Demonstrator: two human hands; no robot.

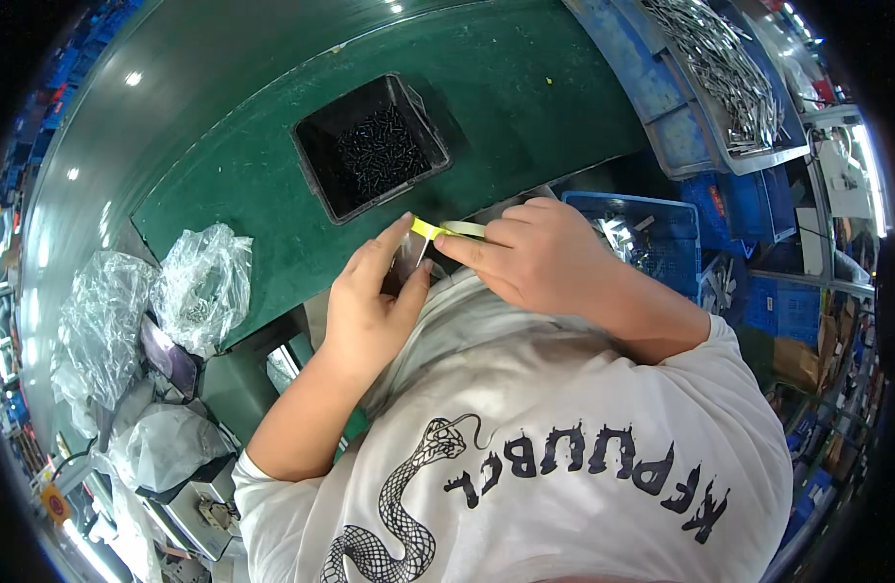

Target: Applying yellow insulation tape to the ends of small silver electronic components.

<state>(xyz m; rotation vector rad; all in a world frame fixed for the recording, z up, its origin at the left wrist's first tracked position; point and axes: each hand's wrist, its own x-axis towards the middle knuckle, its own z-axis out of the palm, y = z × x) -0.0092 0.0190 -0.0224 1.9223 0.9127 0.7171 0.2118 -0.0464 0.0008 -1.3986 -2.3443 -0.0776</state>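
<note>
My left hand (370,301) is closed, its thumb and forefinger pinching a thin, shiny metal piece (424,252). Bright yellow tape (428,229) crosses the top of this piece and touches the left forefinger's tip. From there it runs to a pale yellow-green ring, which looks like a tape roll (464,229) seen edge-on. My right hand (537,250) grips this roll, with the forefinger pointing at the tape; the fingers hide part of the roll. Both hands are at the near edge of the green table, in front of my shirt.
A black bin (316,160) of small dark parts stands on the green table (506,87) beyond my hands. Crumpled clear plastic bags (206,282) lie left. At right are a blue basket (675,219) with metal parts and a grey-blue crate (675,126) of thin metal rods.
</note>
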